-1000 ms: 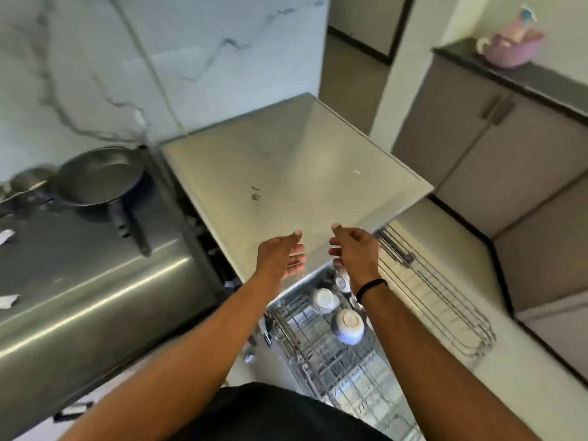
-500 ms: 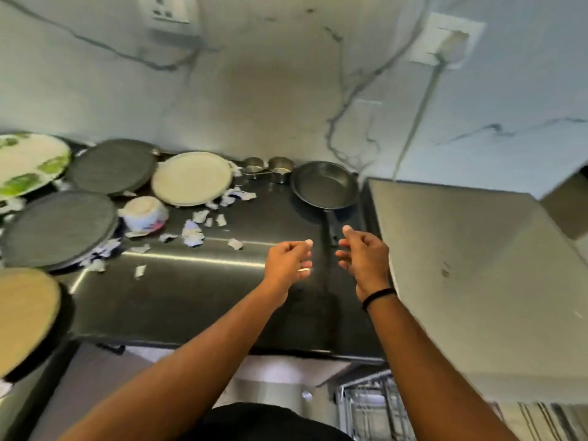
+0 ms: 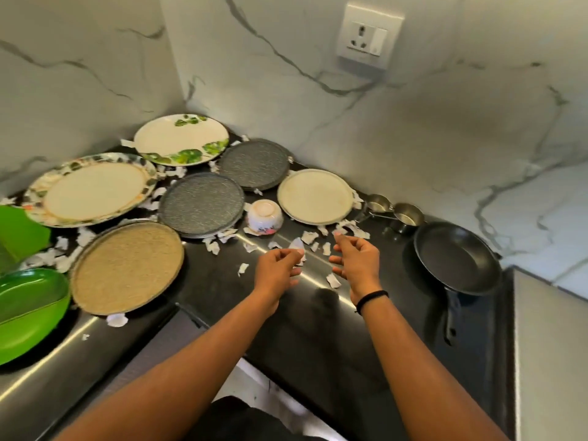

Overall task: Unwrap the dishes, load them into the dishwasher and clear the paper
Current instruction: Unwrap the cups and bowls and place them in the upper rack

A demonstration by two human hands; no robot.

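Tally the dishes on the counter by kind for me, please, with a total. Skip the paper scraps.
Round plates: 6, from the leaf-print plate to the tan plate
Green dishes: 2, at the left edge
Bowl: 1, upside down
Metal cups: 2
Frying pan: 1
Total: 12

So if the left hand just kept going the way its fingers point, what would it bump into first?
Most likely the paper scraps right at the left hand's fingertips, then the upturned floral bowl just past them. Depth is hard to judge from this one view.
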